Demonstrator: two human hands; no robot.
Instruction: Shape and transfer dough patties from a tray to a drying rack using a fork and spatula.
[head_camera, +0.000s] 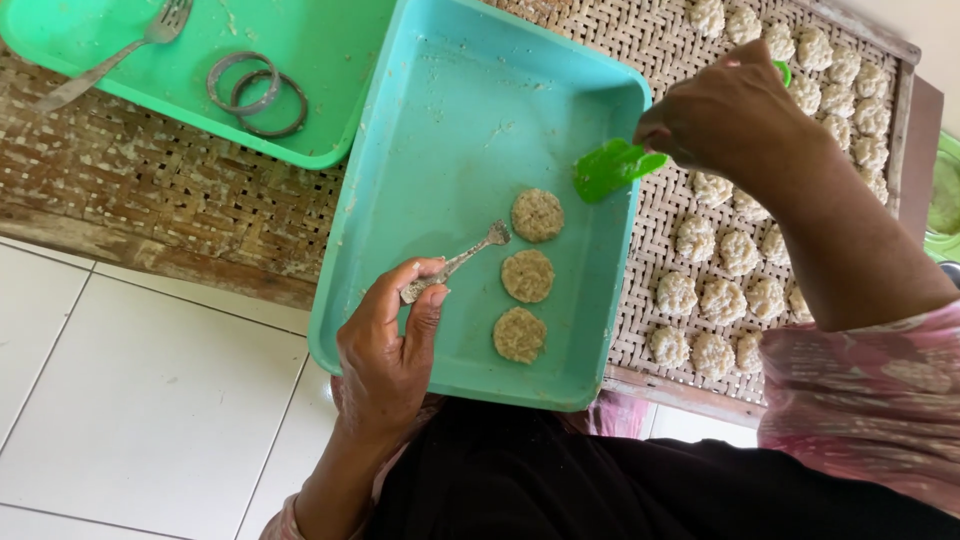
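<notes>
Left hand (385, 345): fingers closed around the handle of a metal fork (455, 263), thumb and forefinger pinching it near the end. The tines point toward the top patty, seemingly to press or steady it.

Right hand (730, 110): fingers curled shut on a green plastic spatula (612, 168). Its blade hangs over the right wall of the teal tray, angled down toward the patties, a position that suits sliding under them.

Teal tray (440, 150): rectangular, shallow, set on the woven bamboo rack directly before the person. Contents: three flat, round, brownish patties (527, 276) in a short column near the middle, close together but apart. The remaining floor carries only smears and crumbs.

Woven bamboo rack (640, 45): framed in wood, lying on the white tiled floor (150, 400). On its right part, many pale, lumpy round cakes (720, 300) are laid in rows, spaced out, probably so that air reaches each one.

Green tray (330, 60): upper left, just beside the teal tray. Contents: a second fork (120, 55) and two metal rings (255, 92), overlapping, possibly shaping moulds laid aside within reach.

Green plate (945, 195): partly visible at the right edge; contents cannot be told.
</notes>
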